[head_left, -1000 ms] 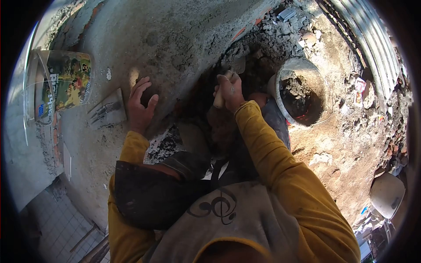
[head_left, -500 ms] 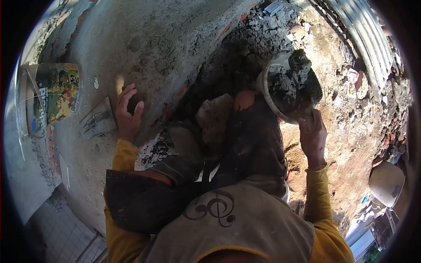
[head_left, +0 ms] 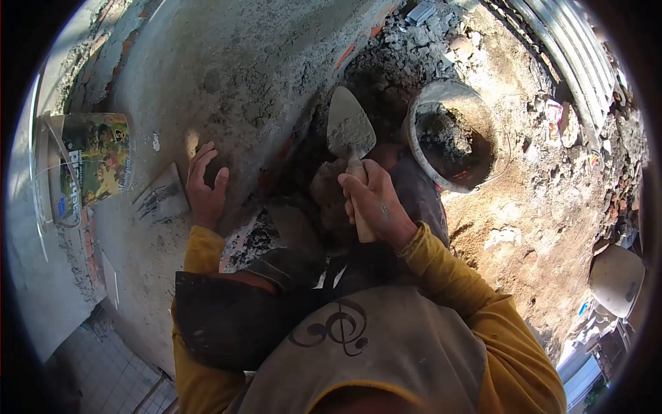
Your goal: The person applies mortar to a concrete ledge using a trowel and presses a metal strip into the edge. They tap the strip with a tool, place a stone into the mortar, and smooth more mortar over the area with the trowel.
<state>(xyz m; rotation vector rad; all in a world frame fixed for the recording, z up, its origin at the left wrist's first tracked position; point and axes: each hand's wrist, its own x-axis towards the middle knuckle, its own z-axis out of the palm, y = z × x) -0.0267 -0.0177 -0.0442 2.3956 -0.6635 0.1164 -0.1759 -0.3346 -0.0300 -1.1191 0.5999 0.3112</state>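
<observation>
My right hand (head_left: 376,200) is closed around the wooden handle of a trowel (head_left: 350,131) in front of my knees. Its pointed blade faces away from me and carries some grey mortar. To the right of the blade stands a bucket (head_left: 414,138) with mortar stuck to its walls and a dark mass inside. My left hand (head_left: 205,183) lies on the grey cement surface (head_left: 227,76), fingers apart and holding nothing. Right beside it is a flat grey piece (head_left: 164,193) with dark streaks.
A clear plastic bucket with a printed label (head_left: 96,162) lies at the far left. Rubble (head_left: 403,48) is piled beyond the mortar bucket, and corrugated sheets (head_left: 565,48) line the upper right. Sunlit dirt ground (head_left: 510,255) stretches to my right.
My right hand has come away from the mortar bucket to the left, and the trowel now shows in it, raised over my legs. My left hand stays in place.
</observation>
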